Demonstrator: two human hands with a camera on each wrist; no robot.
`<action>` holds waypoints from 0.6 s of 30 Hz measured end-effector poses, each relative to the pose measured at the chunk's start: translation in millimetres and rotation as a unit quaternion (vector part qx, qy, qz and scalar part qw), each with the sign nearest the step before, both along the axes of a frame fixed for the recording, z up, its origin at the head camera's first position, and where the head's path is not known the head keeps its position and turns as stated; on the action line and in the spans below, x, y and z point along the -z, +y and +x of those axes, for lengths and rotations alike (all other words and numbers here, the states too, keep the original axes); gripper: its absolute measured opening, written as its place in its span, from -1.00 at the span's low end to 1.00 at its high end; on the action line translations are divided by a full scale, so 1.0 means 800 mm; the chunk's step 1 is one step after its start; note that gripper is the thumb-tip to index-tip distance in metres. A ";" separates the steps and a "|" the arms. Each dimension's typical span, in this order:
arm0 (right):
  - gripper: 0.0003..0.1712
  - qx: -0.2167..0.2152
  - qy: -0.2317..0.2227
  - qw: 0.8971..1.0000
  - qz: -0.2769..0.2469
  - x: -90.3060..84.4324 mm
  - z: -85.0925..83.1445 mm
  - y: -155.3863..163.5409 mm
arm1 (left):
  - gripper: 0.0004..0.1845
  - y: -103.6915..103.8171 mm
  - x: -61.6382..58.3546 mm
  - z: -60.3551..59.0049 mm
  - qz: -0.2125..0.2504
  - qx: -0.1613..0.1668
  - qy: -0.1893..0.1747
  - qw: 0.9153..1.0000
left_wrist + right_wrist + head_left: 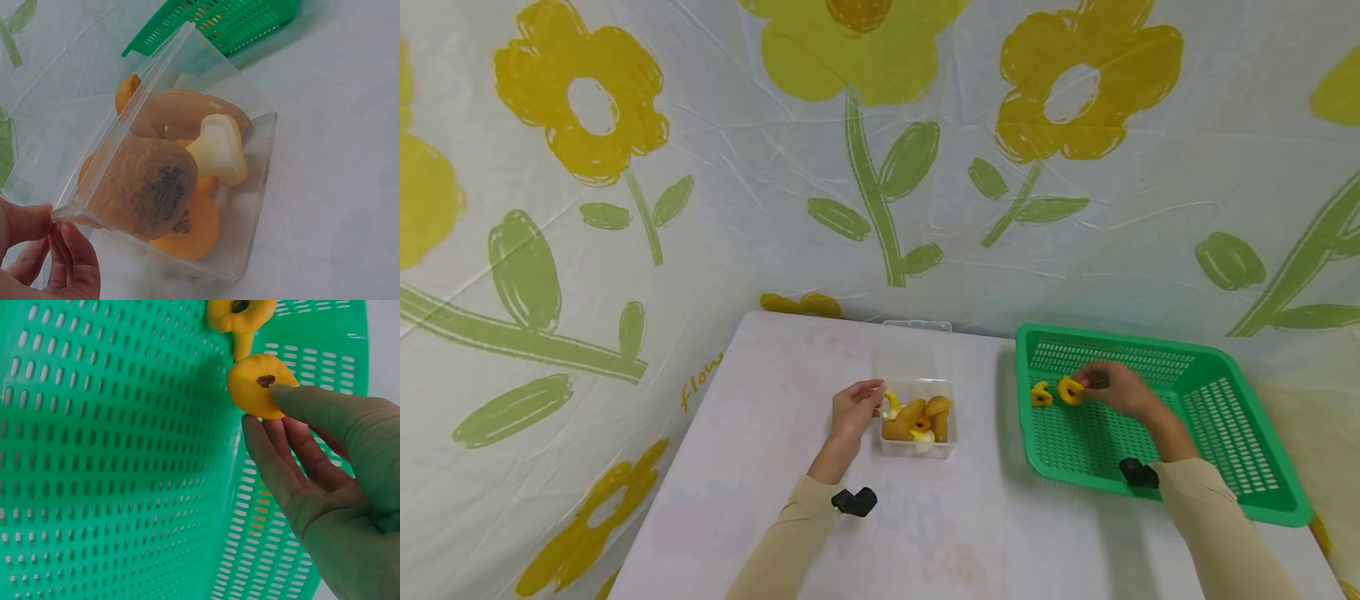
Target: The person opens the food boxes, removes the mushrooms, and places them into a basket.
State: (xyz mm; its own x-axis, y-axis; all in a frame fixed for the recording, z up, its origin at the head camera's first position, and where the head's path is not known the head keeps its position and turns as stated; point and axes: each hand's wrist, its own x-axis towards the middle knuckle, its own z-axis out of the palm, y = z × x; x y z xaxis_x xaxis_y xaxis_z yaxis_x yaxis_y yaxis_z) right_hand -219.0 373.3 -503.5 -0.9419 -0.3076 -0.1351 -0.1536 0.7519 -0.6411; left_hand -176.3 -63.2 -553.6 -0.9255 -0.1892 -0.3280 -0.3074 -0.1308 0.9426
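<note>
two beige sleeves (pixel 786 533) reach in over the pale, faintly patterned tabletop (pixel 925 533), each with a small black wrist camera (pixel 855 502) near its cuff. the left hand (pixel 852 408) pinches the rim of a clear plastic box (pixel 895 448) between thumb and fingers, at the box's left side. inside, in a heap, lie several brown mushrooms (pixel 910 414), one with a black patch, along with a white-and-yellow mushroom (pixel 222 150) and a rounded orange piece (pixel 197 225) with a dark mark. to the right, well apart from the box, stands a green perforated basket (pixel 1078 446). the right hand (pixel 1116 390) is over it, thumb and fingers grasping a yellow mushroom (pixel 248 394) by its cap, the thumb beside the dark brown centre. just beside that one, near the basket's left wall, is a second yellow piece (pixel 1041 395). behind the box its clear lid (pixel 916 350) is open. beyond the table hangs a white sheet (pixel 737 250) printed with big yellow flowers and green leaves.
</note>
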 end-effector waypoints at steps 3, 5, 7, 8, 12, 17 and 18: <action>-0.78 -0.010 -0.003 1.000 0.002 0.005 0.000 0.004 | -0.73 0.001 0.002 0.000 0.000 0.001 0.001 1.000; -0.78 -0.018 0.000 1.000 0.008 0.006 0.000 0.004 | -0.73 0.001 0.003 0.000 -0.001 0.001 0.003 1.000; -0.79 -0.031 0.002 0.999 0.015 0.006 -0.001 0.003 | -0.72 0.001 0.004 0.000 -0.002 0.000 0.005 1.000; -0.79 -0.037 0.001 0.999 0.020 0.006 -0.002 0.003 | -0.72 0.002 0.004 0.000 -0.003 0.000 0.005 1.000; -0.79 -0.060 -0.013 0.998 0.028 0.006 -0.004 0.001 | -0.74 0.002 0.005 -0.001 -0.007 -0.001 0.003 1.000; -0.76 -0.065 -0.019 0.997 0.030 0.005 -0.005 -0.003 | -0.77 0.000 0.005 -0.001 -0.005 -0.003 0.003 1.000; -0.74 -0.065 -0.018 0.997 0.028 0.005 -0.005 -0.004 | -0.77 0.000 0.005 -0.001 -0.005 -0.004 0.004 1.000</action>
